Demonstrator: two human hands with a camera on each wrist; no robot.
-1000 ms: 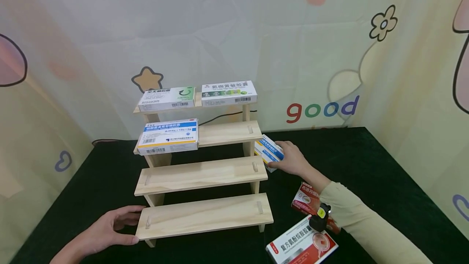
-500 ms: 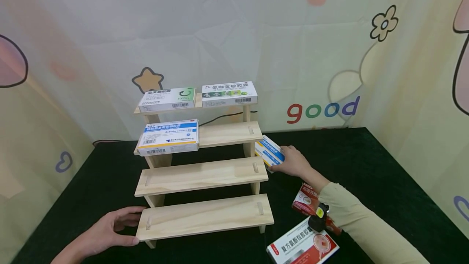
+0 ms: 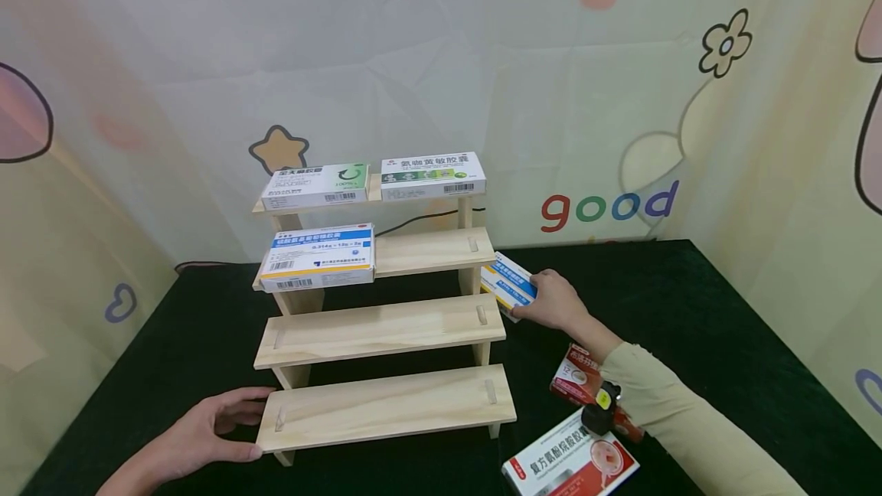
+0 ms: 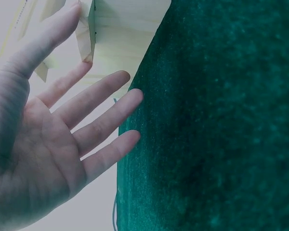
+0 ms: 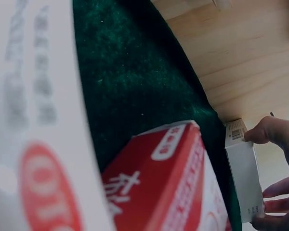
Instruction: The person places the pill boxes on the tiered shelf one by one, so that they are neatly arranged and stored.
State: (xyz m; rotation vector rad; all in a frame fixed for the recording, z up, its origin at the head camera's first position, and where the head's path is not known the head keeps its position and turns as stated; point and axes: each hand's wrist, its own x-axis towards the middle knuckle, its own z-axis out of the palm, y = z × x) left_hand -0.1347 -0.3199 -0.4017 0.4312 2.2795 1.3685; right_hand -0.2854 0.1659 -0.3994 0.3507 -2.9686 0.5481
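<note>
A wooden four-step display stand [image 3: 382, 331] stands in the middle of the head view. At its lowest step, my left hand [image 3: 196, 435] pinches the left end between thumb and index finger; the other fingers stretch out free in the left wrist view. My right hand [image 3: 554, 302] grips a blue-and-white medicine box [image 3: 508, 282] by thumb and fingers, right of the stand. Part of that box is hidden behind the stand's upright. In the right wrist view, the same medicine box [image 5: 244, 178] shows its plain white side, with the thumb at its barcode end.
Two medicine boxes [image 3: 432, 176] lie on the top step, and a blue-striped one [image 3: 318, 257] on the step below. A red box [image 3: 575, 373] and a red-and-white box [image 3: 572, 456] lie under and beside the right forearm. Dark green cloth [image 3: 661, 305] covers the table; a printed curtain [image 3: 524, 98] hangs behind.
</note>
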